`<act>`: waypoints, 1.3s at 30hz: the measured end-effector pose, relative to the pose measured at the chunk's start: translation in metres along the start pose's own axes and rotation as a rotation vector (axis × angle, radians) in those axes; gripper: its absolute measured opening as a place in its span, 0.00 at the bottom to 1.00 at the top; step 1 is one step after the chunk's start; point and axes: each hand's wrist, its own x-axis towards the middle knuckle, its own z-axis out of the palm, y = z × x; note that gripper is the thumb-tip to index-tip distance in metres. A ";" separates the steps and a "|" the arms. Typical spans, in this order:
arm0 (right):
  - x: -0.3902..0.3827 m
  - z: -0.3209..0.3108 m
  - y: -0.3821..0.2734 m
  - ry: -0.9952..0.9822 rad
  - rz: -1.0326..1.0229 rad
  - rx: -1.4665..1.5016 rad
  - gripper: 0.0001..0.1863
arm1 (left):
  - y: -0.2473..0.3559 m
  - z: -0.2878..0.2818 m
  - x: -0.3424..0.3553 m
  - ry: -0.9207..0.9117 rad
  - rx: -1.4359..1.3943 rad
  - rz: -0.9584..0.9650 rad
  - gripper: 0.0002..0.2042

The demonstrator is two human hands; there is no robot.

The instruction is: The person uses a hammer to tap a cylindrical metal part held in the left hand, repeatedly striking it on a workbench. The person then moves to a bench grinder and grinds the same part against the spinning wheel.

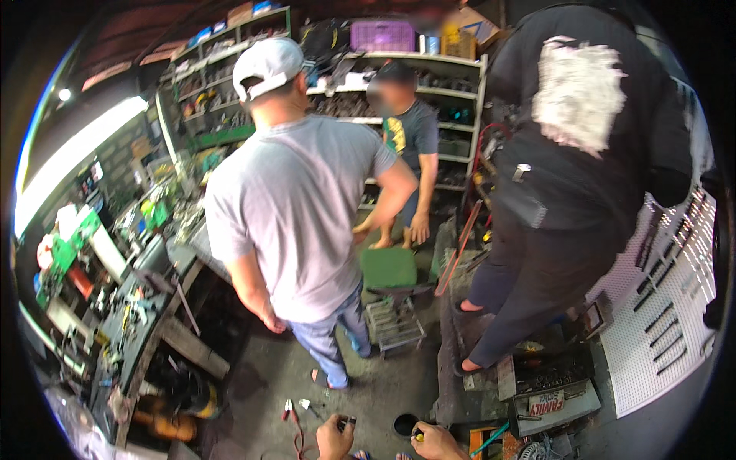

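Observation:
Low in the head view, my left hand [335, 438] is closed around a small dark object [349, 422] whose kind I cannot make out. To its right, my right hand [435, 443] is closed on a small yellow-ended thing [418, 437], mostly hidden by the fingers. Just beyond that hand is a dark round shape [405, 424], perhaps a container. Red-handled pliers [288, 409] lie on the floor left of my left hand, beside a small metal tool [308, 405]. A red cable [299, 440] runs near them.
A person in a grey shirt [299, 215] stands ahead; another [418, 146] stands by the shelves [452, 92]. A third, in black [567, 176], is close on the right. A green-topped stool [389, 268] stands between them. A cluttered workbench [165, 307] lines the left; a pegboard [659, 337] the right.

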 end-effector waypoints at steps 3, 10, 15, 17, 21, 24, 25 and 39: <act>0.004 0.018 0.012 -0.287 0.057 -0.083 0.17 | -0.024 -0.006 -0.025 0.052 -0.023 -0.125 0.10; 0.042 0.063 -0.033 -0.355 -0.199 -0.116 0.15 | -0.116 -0.056 -0.054 0.150 -0.082 -0.302 0.09; 0.085 0.123 -0.124 -0.427 -0.373 -0.100 0.14 | -0.192 -0.122 -0.061 0.250 -0.085 -0.379 0.08; 0.097 0.147 -0.164 -0.415 -0.432 -0.058 0.13 | -0.216 -0.156 -0.067 0.206 -0.042 -0.529 0.10; 0.107 0.186 -0.239 -0.426 -0.513 0.031 0.11 | -0.246 -0.219 -0.069 0.258 -0.055 -0.530 0.11; 0.107 0.203 -0.283 -0.473 -0.481 0.135 0.11 | -0.251 -0.259 -0.057 0.207 -0.088 -0.539 0.15; 0.107 0.208 -0.298 -0.466 -0.485 0.171 0.10 | -0.248 -0.269 -0.049 0.164 -0.098 -0.519 0.17; 0.182 0.330 -0.487 -0.888 -0.364 1.114 0.07 | -0.204 -0.383 0.095 0.099 -0.487 -0.297 0.26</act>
